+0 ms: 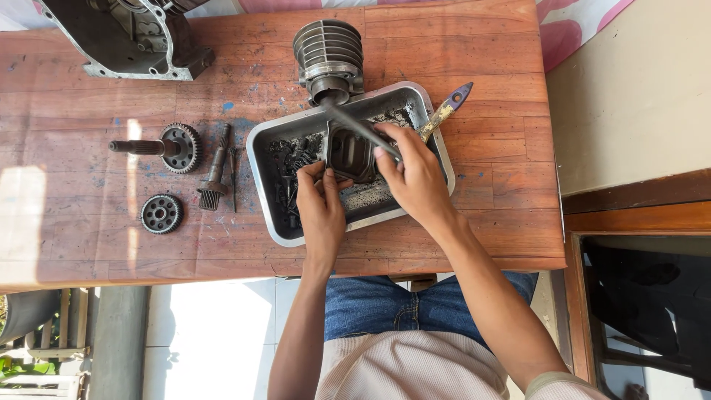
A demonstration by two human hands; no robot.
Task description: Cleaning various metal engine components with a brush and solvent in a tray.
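No packages, labels, signs or screens show anywhere in this view.

Worn wooden table [489,222] in sunlight, white tiled floor [207,333], beige wall [629,96]
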